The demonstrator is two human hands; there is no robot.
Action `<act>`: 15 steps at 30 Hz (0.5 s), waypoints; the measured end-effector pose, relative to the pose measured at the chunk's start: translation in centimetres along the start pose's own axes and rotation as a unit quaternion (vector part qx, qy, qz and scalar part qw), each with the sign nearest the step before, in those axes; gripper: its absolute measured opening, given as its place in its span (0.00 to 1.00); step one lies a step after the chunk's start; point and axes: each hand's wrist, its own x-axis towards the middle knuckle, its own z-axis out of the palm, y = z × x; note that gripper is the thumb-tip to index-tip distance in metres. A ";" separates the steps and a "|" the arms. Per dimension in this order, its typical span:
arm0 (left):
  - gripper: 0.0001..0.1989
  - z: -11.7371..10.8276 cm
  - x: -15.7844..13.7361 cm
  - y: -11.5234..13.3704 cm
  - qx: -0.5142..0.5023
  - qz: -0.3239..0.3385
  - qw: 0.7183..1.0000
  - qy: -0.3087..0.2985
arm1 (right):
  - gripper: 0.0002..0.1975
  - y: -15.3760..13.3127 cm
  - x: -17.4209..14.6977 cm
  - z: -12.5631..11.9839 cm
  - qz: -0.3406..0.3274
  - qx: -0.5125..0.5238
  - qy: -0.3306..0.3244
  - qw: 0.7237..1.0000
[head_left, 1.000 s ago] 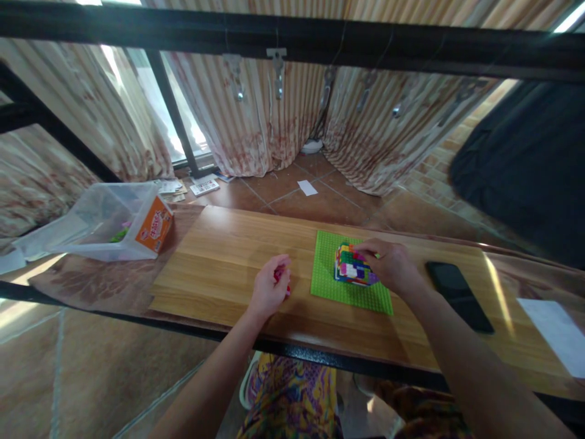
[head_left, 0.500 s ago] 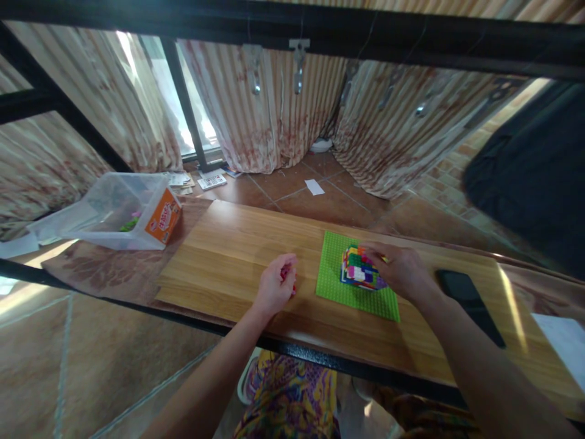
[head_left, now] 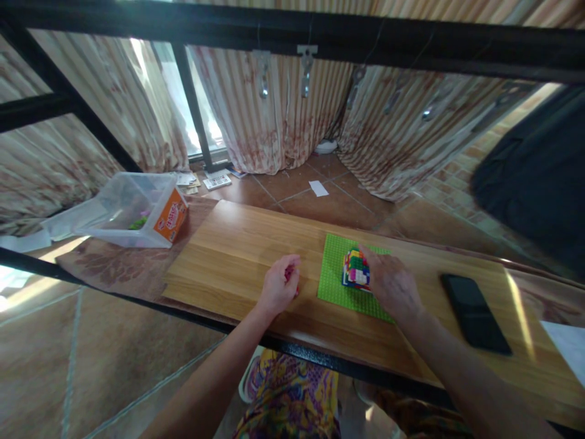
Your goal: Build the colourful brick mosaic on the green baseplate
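A small build of many-coloured toy bricks (head_left: pixel 355 269) stands on a green studded baseplate (head_left: pixel 329 274). My right hand (head_left: pixel 393 285) lies over the right side of that build, its fingers bent and closed against it. The thumb and any loose brick under the fingers are hidden. To the left of the baseplate, my left hand (head_left: pixel 278 288) rests on the wooden board (head_left: pixel 237 244), fingers curled round several red-pink toy bricks (head_left: pixel 289 273).
A black phone (head_left: pixel 475 314) lies on the board at right, near a white sheet (head_left: pixel 567 341). On the far left sits a clear plastic bin (head_left: pixel 132 238) with an orange label and some green and pink pieces inside. A dark metal bar (head_left: pixel 292 36) crosses the top.
My right hand has come down and slightly closer to the build, now covering its right half. My left hand keeps its hold. The whole view has shifted slightly.
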 end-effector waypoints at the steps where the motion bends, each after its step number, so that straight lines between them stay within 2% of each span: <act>1: 0.15 0.0 0.0 0.0 -0.003 -0.002 1.000 -0.008 | 0.23 0.0 0.0 0.1 0.000 0.003 0.001 1.000; 5: 0.16 0.0 0.0 0.2 -0.033 -0.040 0.998 -0.023 | 0.22 0.6 -0.5 0.4 0.023 0.058 0.019 0.998; 8: 0.16 0.1 -0.1 0.6 -0.062 -0.063 0.996 -0.020 | 0.22 0.2 -1.2 0.3 0.079 0.106 0.090 0.987; 10: 0.15 0.0 -0.1 0.8 -0.069 -0.059 0.996 -0.014 | 0.20 -1.2 -1.7 0.1 0.102 0.129 0.135 0.977; 12: 0.15 -0.1 -0.1 0.9 -0.064 -0.044 0.997 -0.002 | 0.18 -3.2 -2.2 -0.1 0.082 0.166 0.148 0.972; 15: 0.15 -0.2 0.1 0.8 -0.040 -0.023 0.999 0.014 | 0.16 -6.9 -2.3 0.2 0.008 0.231 0.107 0.967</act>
